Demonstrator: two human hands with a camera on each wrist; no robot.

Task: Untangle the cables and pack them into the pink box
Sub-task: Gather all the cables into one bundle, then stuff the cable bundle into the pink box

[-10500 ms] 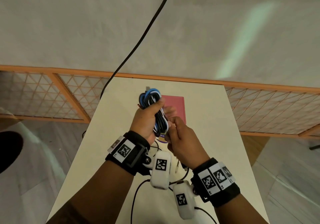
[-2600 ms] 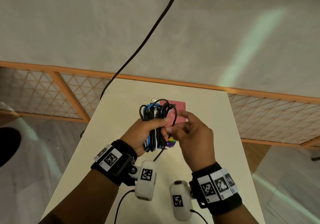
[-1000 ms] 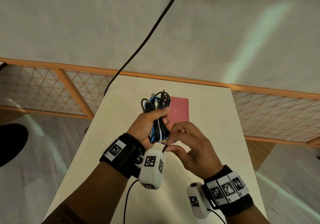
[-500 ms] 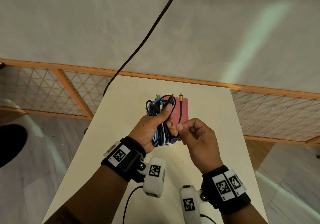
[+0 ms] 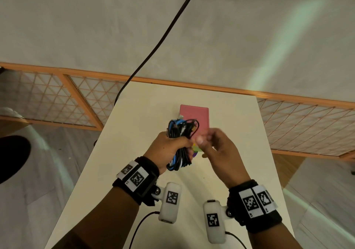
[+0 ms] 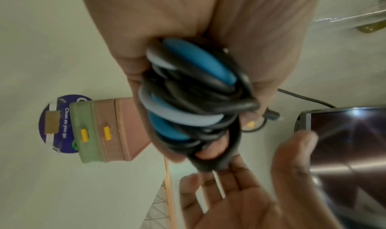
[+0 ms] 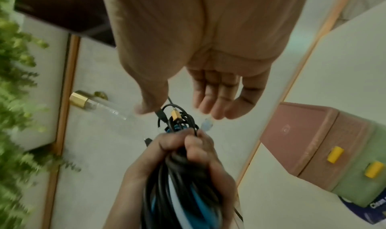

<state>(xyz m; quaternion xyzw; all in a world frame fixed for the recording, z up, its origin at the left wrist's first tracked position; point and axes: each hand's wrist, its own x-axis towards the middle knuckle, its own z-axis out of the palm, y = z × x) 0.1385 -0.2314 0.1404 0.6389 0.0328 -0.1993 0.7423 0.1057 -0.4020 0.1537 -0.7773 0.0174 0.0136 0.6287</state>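
Head view: left hand (image 5: 166,148) clutches one cable bundle (image 5: 180,145); right hand's (image 5: 218,148) grip open, empty.

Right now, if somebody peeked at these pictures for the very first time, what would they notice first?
First, the fat bundle of cables, black, blue and white, gripped in the left hand above the middle of the pale table. Next, the right hand beside it, fingers loose and open near the cable ends. Then the pink box sitting on the table just behind the hands, lid closed.
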